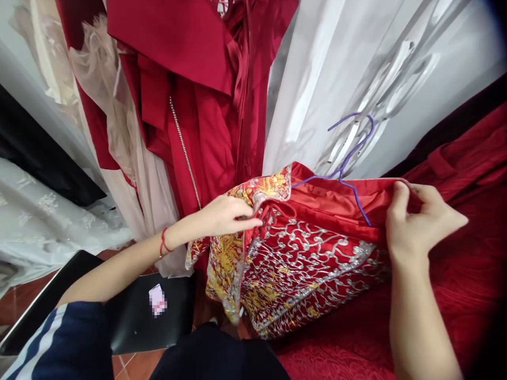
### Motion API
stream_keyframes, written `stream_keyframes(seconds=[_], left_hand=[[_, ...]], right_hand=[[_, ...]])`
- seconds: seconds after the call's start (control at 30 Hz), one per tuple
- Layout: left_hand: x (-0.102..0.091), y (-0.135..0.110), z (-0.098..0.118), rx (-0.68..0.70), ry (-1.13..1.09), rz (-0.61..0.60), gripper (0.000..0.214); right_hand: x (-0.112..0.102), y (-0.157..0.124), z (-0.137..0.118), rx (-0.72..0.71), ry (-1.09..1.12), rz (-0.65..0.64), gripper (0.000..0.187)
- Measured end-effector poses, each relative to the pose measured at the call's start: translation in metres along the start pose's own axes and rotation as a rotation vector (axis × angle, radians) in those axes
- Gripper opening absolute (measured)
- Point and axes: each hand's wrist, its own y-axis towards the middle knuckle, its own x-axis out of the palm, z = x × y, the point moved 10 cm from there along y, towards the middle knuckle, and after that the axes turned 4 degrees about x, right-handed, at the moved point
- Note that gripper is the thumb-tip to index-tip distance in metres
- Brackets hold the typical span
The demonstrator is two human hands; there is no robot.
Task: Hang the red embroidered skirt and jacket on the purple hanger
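A red skirt (301,264) with silver and gold embroidery hangs between my hands, its red satin lining showing along the open waist. My left hand (227,216), with a red cord bracelet at the wrist, is closed at the waist's left side, fingertips pinching the red cord ties (271,214). At the other end, my right hand (414,224) grips the waistband, thumb on the near side and fingers curled over the edge. A purple wire hanger (346,158) sits inside the waist, its hook sticking up above the lining and attached to nothing I can make out.
Plain red dresses (209,121) and pale tulle gowns (114,105) hang behind. A white panel with scroll handles (390,79) stands at the upper right. Red fabric (467,253) fills the right side. A black bench (170,316) bears a small card (157,300).
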Motion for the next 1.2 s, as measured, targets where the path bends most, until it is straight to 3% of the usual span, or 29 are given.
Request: stream_keyframes(seconds=[0.07,0.1,0.17,0.23,0.33,0.43,0.5,0.6,0.7,0.77,0.8,0.87,0.93,1.0,1.07,1.2], left_hand=[[0.017,-0.004,-0.006,0.055,-0.084,-0.131,0.034],[0.017,-0.006,-0.015,0.047,-0.144,-0.123,0.030],[0.001,-0.010,-0.048,-0.056,-0.263,0.052,0.032],[-0.015,-0.018,-0.090,-0.204,-0.343,0.320,0.044],[0.004,-0.014,-0.120,-0.202,-0.410,0.361,0.055],[0.009,-0.012,-0.132,-0.210,-0.334,0.474,0.050],[0.001,-0.016,-0.129,-0.211,-0.243,0.549,0.050],[-0.007,-0.020,-0.109,-0.186,-0.110,0.539,0.055],[-0.004,-0.019,-0.077,-0.207,0.102,0.506,0.080],[0.001,-0.016,-0.059,-0.312,0.287,0.473,0.094],[0.002,-0.015,-0.052,-0.383,0.376,0.456,0.088],[0.001,-0.015,-0.042,-0.518,0.518,0.401,0.058],[-0.005,-0.019,-0.042,-0.653,0.601,0.306,0.040],[-0.017,-0.026,-0.049,-0.764,0.650,0.210,0.041],[-0.040,-0.028,-0.053,-0.803,0.705,0.194,0.042],[-0.104,-0.020,-0.040,-0.754,0.819,0.411,0.037]], right_hand=[[0.001,-0.001,0.000,0.013,-0.001,-0.009,0.033],[0.001,-0.002,-0.001,0.014,0.011,-0.006,0.033],[-0.002,-0.003,-0.002,-0.004,0.044,0.020,0.034],[-0.005,-0.004,-0.003,-0.028,0.069,0.041,0.034],[-0.005,-0.003,-0.003,-0.033,0.076,0.032,0.034],[-0.006,-0.002,-0.001,-0.011,0.080,0.028,0.036],[-0.006,-0.002,-0.001,-0.010,0.091,0.030,0.036],[-0.006,-0.003,-0.002,-0.022,0.094,0.032,0.035],[-0.005,-0.004,-0.003,-0.033,0.098,0.035,0.033],[-0.007,-0.005,-0.007,-0.048,0.111,0.045,0.032],[-0.008,-0.005,-0.008,-0.054,0.122,0.049,0.031],[-0.010,-0.007,-0.012,-0.060,0.138,0.041,0.029],[-0.011,-0.008,-0.016,-0.068,0.146,0.021,0.029],[-0.012,-0.009,-0.021,-0.091,0.150,0.007,0.029],[-0.012,-0.010,-0.026,-0.118,0.149,-0.007,0.029],[-0.007,-0.009,-0.033,-0.150,0.118,-0.048,0.031]])
